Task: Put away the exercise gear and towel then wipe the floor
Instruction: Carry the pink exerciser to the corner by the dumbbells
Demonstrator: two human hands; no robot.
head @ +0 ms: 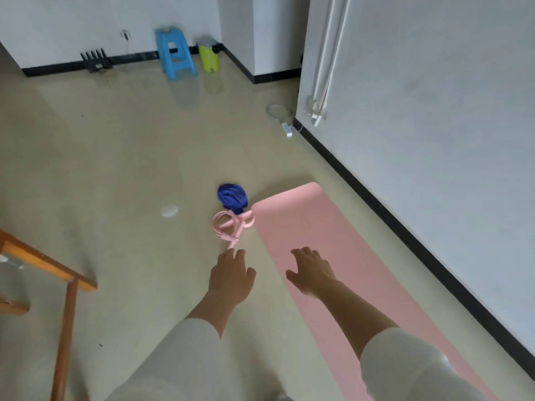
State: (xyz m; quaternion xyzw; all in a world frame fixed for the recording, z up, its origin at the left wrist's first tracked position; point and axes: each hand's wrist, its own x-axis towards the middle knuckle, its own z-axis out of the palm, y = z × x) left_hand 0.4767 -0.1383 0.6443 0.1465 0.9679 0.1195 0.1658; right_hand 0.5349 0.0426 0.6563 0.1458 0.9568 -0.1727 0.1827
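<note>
A pink exercise mat lies unrolled on the beige floor, running from the lower right toward the middle. Beside its far left corner sits a coiled pink skipping rope, and a crumpled blue towel lies just behind the rope. My left hand reaches out above the floor, fingers relaxed, fingertips just short of the rope's near handle. Over the mat hovers my right hand, fingers spread and holding nothing. Both arms wear white sleeves.
A wooden table corner and leg stand at the left. A small white patch lies on the floor left of the rope. At the far wall are a blue stool, a yellow-green bin and a black rack. A white wall with black skirting runs along the right.
</note>
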